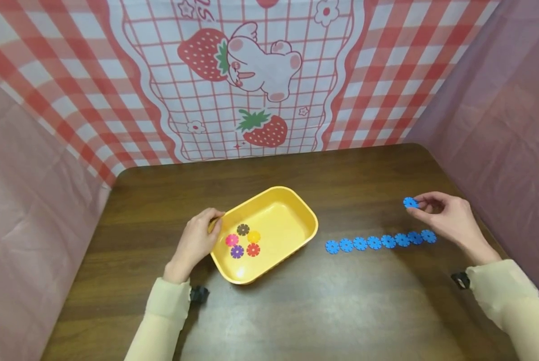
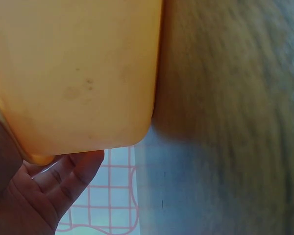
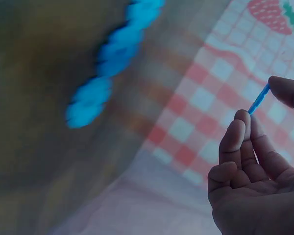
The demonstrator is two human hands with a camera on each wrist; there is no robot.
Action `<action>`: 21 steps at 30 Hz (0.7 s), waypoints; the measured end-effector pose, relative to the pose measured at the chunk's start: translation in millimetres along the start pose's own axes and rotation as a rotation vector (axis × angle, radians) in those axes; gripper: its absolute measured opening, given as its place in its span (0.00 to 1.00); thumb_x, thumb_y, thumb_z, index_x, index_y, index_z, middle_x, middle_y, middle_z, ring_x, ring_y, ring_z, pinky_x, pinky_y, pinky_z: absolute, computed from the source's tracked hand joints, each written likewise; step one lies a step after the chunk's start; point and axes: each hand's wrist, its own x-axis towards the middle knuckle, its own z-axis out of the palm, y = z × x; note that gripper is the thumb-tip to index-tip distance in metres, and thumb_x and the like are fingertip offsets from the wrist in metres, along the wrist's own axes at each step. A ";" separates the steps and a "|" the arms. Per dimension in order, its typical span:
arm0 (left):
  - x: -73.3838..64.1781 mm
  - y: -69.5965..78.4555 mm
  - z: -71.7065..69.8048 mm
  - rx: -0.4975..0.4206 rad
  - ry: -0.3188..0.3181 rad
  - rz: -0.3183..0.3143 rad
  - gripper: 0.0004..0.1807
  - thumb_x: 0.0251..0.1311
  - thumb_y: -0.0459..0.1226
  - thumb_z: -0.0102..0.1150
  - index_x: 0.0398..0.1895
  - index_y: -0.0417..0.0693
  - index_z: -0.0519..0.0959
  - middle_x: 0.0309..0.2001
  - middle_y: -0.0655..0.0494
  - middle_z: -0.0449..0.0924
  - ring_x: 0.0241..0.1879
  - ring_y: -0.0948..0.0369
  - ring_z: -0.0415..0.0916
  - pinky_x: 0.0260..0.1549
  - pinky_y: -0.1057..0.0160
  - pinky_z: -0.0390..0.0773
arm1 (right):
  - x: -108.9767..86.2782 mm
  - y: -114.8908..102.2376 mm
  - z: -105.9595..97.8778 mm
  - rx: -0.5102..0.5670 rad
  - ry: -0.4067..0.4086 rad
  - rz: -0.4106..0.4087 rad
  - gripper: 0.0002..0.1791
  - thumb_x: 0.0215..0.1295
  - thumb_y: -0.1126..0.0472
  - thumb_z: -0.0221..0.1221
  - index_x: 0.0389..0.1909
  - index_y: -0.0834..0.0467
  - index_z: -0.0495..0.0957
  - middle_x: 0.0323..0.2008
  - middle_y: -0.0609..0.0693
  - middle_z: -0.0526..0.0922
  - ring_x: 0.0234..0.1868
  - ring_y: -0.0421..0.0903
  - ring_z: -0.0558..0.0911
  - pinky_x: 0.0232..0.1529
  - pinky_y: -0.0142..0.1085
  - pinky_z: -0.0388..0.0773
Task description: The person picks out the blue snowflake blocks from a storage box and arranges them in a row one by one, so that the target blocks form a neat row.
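My left hand (image 1: pixel 199 240) grips the left rim of a yellow plastic tub (image 1: pixel 296 220), thumb toward the inside. Inside the tub's left part lie several notched snowflake discs: a brown one (image 1: pixel 243 229), a pink one (image 1: pixel 231 240), a yellow one, a purple one and a red one. My right hand (image 1: pixel 450 218) pinches a blue snowflake disc (image 1: pixel 411 202) between thumb and fingertips, seen edge-on in the right wrist view. Just in front of that hand, a row of several blue discs (image 1: pixel 374 242) stretches across the table, each touching or overlapping its neighbour.
The brown wooden table (image 1: pixel 341 311) ends at a checked strawberry-print cloth (image 1: pixel 260 125) behind it. Pinkish curtains (image 1: pixel 499 110) hang on both sides, the right one close to my right hand. A dark band sits at each wrist.
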 end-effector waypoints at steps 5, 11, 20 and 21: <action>-0.1 0.3 -0.5 -0.002 0.004 0.010 0.07 0.65 0.28 0.60 0.45 0.37 0.82 0.45 0.43 0.84 0.48 0.47 0.81 0.51 0.47 0.79 | -8.3 32.4 -7.7 -0.021 0.009 0.024 0.19 0.58 0.51 0.71 0.41 0.62 0.84 0.27 0.41 0.82 0.26 0.32 0.75 0.25 0.24 0.68; -3.0 0.2 -1.2 -0.003 0.008 0.008 0.08 0.65 0.29 0.60 0.45 0.37 0.82 0.45 0.43 0.84 0.48 0.47 0.81 0.51 0.48 0.79 | -18.2 62.6 -12.2 -0.062 -0.006 0.028 0.19 0.57 0.52 0.72 0.38 0.64 0.84 0.26 0.39 0.82 0.25 0.31 0.74 0.25 0.24 0.68; 0.7 -0.1 1.0 -0.006 0.000 0.004 0.08 0.66 0.29 0.59 0.46 0.37 0.82 0.46 0.43 0.83 0.48 0.47 0.81 0.51 0.48 0.79 | -29.1 91.6 -12.8 -0.132 -0.072 0.061 0.21 0.58 0.50 0.71 0.39 0.65 0.83 0.28 0.48 0.83 0.24 0.31 0.73 0.25 0.25 0.67; 0.4 -0.3 1.5 -0.005 -0.003 0.000 0.08 0.66 0.29 0.59 0.46 0.37 0.82 0.46 0.43 0.83 0.48 0.47 0.81 0.51 0.48 0.79 | -30.4 93.3 -12.4 -0.139 -0.078 0.065 0.21 0.58 0.50 0.71 0.39 0.66 0.83 0.28 0.48 0.83 0.24 0.31 0.73 0.25 0.25 0.67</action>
